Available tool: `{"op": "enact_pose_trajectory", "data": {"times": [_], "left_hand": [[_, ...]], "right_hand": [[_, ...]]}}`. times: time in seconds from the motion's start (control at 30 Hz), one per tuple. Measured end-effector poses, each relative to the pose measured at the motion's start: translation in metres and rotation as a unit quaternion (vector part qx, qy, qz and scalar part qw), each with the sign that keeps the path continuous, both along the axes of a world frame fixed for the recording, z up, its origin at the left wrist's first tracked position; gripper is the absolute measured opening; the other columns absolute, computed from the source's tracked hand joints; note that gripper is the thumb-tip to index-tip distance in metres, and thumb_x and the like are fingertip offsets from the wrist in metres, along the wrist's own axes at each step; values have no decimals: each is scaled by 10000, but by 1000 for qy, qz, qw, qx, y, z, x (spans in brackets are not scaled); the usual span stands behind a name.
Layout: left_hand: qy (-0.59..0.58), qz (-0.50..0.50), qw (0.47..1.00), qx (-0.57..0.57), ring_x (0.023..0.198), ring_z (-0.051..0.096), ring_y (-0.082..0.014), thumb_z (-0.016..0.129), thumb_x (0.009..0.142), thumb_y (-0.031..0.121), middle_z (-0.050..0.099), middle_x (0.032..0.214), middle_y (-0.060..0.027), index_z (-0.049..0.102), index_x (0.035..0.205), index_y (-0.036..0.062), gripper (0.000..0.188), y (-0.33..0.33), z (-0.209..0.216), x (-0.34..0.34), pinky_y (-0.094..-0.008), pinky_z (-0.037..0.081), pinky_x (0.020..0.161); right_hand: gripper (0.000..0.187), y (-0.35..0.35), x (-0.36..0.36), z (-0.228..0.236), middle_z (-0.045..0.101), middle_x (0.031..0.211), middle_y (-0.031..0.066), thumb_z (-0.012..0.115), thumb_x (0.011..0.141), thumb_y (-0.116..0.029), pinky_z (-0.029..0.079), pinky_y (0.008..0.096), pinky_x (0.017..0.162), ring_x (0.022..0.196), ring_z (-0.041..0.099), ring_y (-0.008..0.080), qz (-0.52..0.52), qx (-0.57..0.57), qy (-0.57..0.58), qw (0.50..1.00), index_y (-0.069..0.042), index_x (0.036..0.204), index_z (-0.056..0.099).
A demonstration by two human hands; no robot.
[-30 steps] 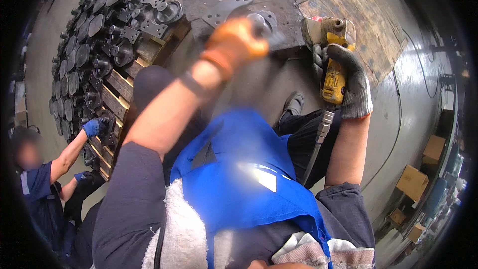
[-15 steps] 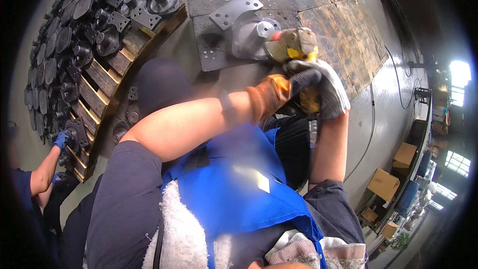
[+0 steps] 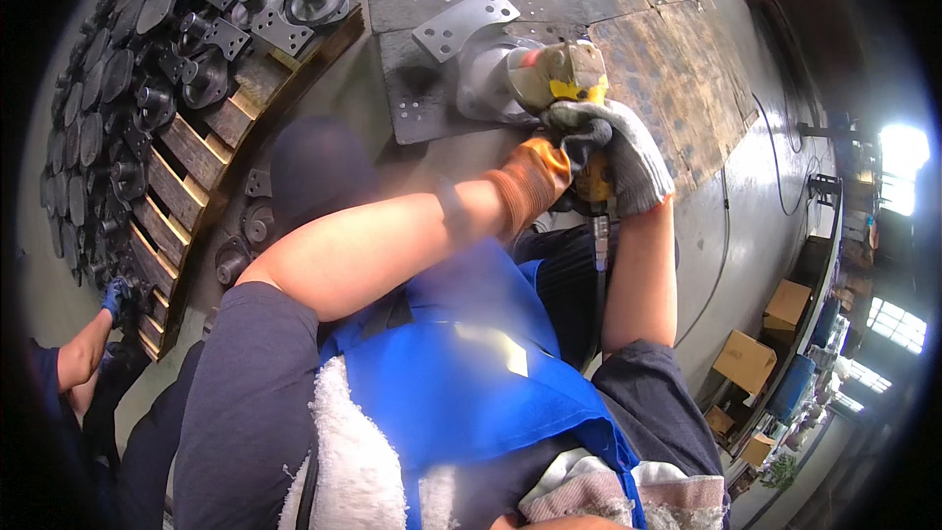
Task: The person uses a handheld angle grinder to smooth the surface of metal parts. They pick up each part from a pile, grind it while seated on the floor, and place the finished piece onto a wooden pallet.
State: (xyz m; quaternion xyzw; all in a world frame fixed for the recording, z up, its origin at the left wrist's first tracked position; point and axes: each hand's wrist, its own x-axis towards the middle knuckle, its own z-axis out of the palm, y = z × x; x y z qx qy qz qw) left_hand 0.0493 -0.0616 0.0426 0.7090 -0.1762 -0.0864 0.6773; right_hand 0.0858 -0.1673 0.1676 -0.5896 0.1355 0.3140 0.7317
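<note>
A yellow-and-tan pistol-grip air tool (image 3: 564,74) is held at the far middle, a hose coupling (image 3: 601,240) under its handle. My right hand (image 3: 633,157), in a grey-white glove, is closed round the grip. Beside it my left hand (image 3: 549,165), in a dark glove with an orange cuff, is closed against the same handle; its fingertips are partly hidden. The tool's nose covers the raised boss of a round-cornered metal casting (image 3: 481,79); whether they touch, I cannot tell. A drilled steel plate (image 3: 466,23) adjoins the casting on a dark metal sheet (image 3: 407,64).
On the left, a wooden pallet (image 3: 201,152) carries many stacked castings (image 3: 118,74). A co-worker's blue-gloved hand (image 3: 115,296) is at its near end. Loose castings (image 3: 257,223) lie on the floor. Worn wooden boards (image 3: 677,69), a cable (image 3: 721,255) and cardboard boxes (image 3: 744,361) are on the right.
Both my hands have brought the air tool slightly left, so its nose now covers the boss that showed before. The co-worker's hand has shifted slightly down.
</note>
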Motion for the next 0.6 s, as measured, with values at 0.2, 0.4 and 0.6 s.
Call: {"op": "enact_pose_trajectory", "data": {"times": [0.2, 0.4, 0.6], "left_hand": [[174, -123, 969, -125, 1141, 563, -164, 509, 1026, 309, 617, 1236, -103, 545, 1300, 31, 392, 11, 69, -16, -320, 473, 958], [86, -171, 969, 156, 1047, 639, -366, 642, 788, 677, 683, 1097, -223, 644, 1135, -20, 778, -3, 21, -25, -413, 505, 866], [145, -186, 898, 372, 1028, 663, -333, 677, 837, 543, 696, 1105, -185, 651, 1166, 20, 619, 24, 19, -18, -418, 526, 860]], "right_hand": [[229, -24, -31, 8, 702, 948, 94, 617, 893, -120, 555, 275, 724, 788, 675, 166, -94, 31, 68, 993, 26, 1062, 665], [277, -65, -38, -4, 661, 957, 130, 637, 890, -122, 563, 397, 836, 885, 666, 249, -128, 136, 45, 981, 29, 1118, 594], [365, -87, -39, 5, 662, 1078, 171, 623, 912, -162, 565, 480, 907, 994, 674, 298, -195, 237, -56, 950, 22, 1219, 550]]}}
